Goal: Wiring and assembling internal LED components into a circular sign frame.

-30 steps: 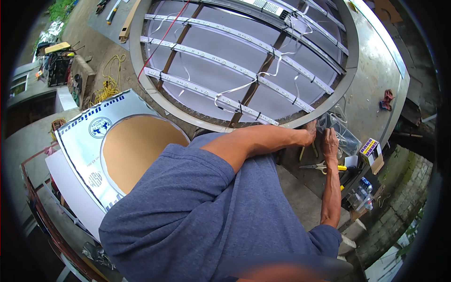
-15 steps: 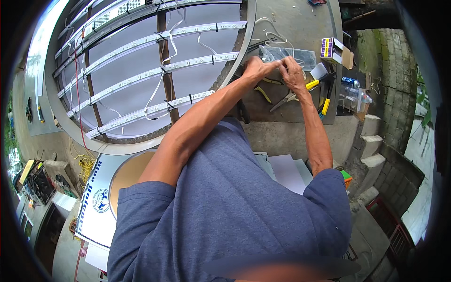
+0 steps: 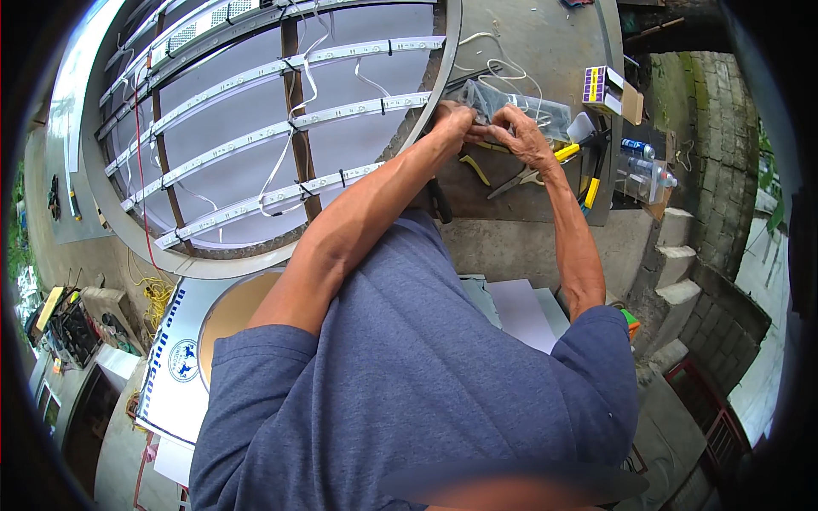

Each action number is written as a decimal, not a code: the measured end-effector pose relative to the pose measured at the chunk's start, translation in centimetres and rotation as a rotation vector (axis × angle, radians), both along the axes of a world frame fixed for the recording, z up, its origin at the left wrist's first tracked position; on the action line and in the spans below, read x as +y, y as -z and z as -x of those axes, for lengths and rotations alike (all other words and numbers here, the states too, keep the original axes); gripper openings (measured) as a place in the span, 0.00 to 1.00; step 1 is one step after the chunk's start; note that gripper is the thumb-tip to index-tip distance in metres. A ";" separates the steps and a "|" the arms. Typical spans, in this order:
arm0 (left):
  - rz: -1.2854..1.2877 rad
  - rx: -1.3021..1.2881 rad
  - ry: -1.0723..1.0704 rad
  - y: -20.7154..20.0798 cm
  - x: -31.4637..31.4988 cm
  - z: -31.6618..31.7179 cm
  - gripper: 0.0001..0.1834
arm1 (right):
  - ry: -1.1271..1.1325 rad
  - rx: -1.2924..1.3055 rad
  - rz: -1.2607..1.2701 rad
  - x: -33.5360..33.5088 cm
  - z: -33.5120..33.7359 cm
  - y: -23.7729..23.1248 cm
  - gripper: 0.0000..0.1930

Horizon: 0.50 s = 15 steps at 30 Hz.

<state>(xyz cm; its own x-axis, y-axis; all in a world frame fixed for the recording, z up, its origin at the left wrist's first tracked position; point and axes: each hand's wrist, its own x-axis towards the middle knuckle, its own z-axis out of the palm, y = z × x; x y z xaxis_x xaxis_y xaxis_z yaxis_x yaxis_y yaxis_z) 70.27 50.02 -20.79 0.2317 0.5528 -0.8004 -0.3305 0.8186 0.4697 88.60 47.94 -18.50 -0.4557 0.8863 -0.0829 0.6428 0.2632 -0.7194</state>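
My left hand [image 3: 455, 122] and my right hand [image 3: 523, 141] meet close together at the right of a large round frame [image 3: 455, 51]. Both have their fingers curled in. What they grip is too small or hidden to name. Just beyond them lies a clear plastic bag [image 3: 550, 117], with a white cable [image 3: 511, 66] looping across the table beside it. Below the hands rest yellow-handled pliers [image 3: 475, 169] and a pair of scissors [image 3: 511, 184].
White LED strips [image 3: 341, 111] with cables cross the round frame. To the right lie an opened small box [image 3: 602, 89], a yellow-and-black hammer [image 3: 591, 191], and a blue can [image 3: 636, 149]. White sheets [image 3: 521, 313] stand below the table edge.
Both hands have drawn slightly down and to the left; the right has moved nearer the left. The plastic bag has shifted and crumpled at its near end.
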 end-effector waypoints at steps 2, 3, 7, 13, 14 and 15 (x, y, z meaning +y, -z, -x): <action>-0.037 -0.012 0.040 0.2 0.2 0.1 0.12 | 0.048 0.017 0.194 0.3 0.1 -0.3 0.09; -0.030 -0.002 0.029 0.2 0.2 0.1 0.12 | 0.045 0.016 0.194 0.4 0.2 -0.4 0.09; 0.026 0.045 -0.007 -0.1 0.4 -0.9 0.10 | 0.188 0.152 0.334 0.6 -0.3 -0.1 0.09; 0.070 0.032 -0.143 0.6 0.7 -0.9 0.09 | 0.214 0.061 0.169 0.8 0.8 -0.4 0.10; 0.069 0.029 -0.143 0.8 0.7 -0.9 0.09 | 0.151 0.040 0.033 0.9 0.9 -0.3 0.10; 0.100 0.002 -0.141 1.1 0.6 -0.8 0.09 | 0.151 0.037 0.032 0.8 0.8 -0.3 0.10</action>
